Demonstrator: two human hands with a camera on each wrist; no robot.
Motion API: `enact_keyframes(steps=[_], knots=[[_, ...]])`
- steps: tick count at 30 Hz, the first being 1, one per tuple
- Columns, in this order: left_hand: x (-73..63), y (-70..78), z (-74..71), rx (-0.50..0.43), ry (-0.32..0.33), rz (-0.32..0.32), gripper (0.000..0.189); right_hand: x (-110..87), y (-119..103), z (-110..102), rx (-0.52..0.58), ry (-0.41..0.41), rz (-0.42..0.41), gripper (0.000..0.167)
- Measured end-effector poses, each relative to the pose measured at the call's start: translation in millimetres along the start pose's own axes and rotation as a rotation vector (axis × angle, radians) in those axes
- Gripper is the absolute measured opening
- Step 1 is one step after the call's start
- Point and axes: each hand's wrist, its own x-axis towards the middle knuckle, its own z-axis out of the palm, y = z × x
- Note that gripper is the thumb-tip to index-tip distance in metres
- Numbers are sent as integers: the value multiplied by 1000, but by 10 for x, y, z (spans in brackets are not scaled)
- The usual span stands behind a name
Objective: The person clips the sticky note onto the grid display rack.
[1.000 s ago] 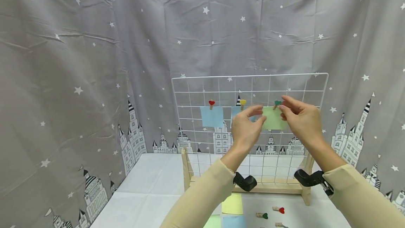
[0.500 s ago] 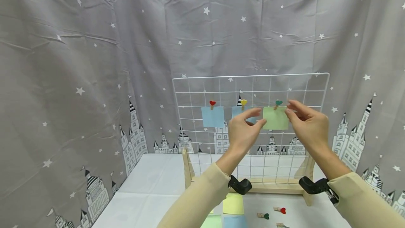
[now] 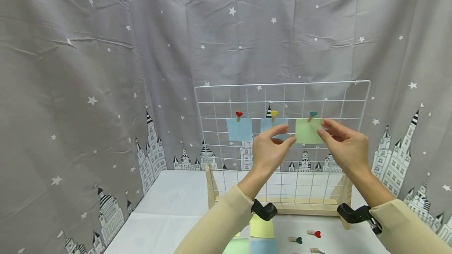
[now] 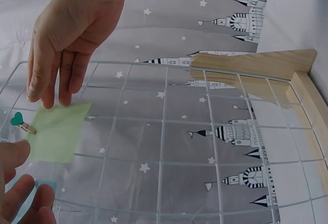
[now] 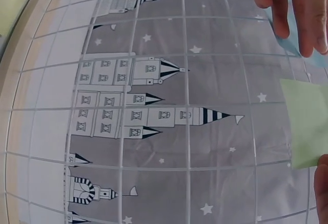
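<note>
A light green paper note (image 3: 306,133) hangs on the white wire grid (image 3: 247,85), held by a clothespin with a teal heart (image 3: 312,114). My right hand (image 3: 347,144) is at its right edge, fingers extended, as the left wrist view also shows with the note (image 4: 60,131) just past the fingertips. At the opposite edge is my left hand (image 3: 269,150), thumb and forefinger spread apart. Neither hand grips the note. Left of it hang two blue notes, one (image 3: 240,130) under a red-heart clothespin (image 3: 239,114), the other (image 3: 265,124), partly hidden by my left hand, under a yellow-heart clothespin (image 3: 274,113).
The grid stands in a wooden base (image 3: 303,209) on a white-covered table (image 3: 169,195). In front lie a yellow note (image 3: 262,227), a blue note (image 3: 264,247), a green note (image 3: 237,247) and several clothespins, one red-hearted (image 3: 315,233), one dark green-hearted (image 3: 296,240). A grey curtain hangs behind.
My right hand has let go of the teal-heart clothespin and moved right and down to the green note's right edge. My left hand has drawn slightly left and down. The clipped notes stay hanging.
</note>
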Motion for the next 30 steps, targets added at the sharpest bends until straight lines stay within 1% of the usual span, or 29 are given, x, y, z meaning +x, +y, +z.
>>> enact_keyframes(steps=[6, 14, 18, 23, 26, 30], knots=[[-69, -69, -58, 16, -48, -19, 39, -87, 66, 0, 10, -47, 5, 34], [-163, -204, -136, 31, -100, -45, 40, -220, 124, -41, -5, -66, 12, 34], [-192, -284, -179, 37, -103, -58, 40, -280, 156, -62, -8, -62, 39, 33], [-220, -388, -238, 37, -103, -95, 39, -322, 193, -77, -14, -52, 57, 30], [-244, -436, -272, 44, -95, -118, 38, -342, 216, -83, -2, -64, 57, 30], [-284, -480, -310, 46, -101, -141, 38, -392, 246, -93, -2, -90, 62, 31]])
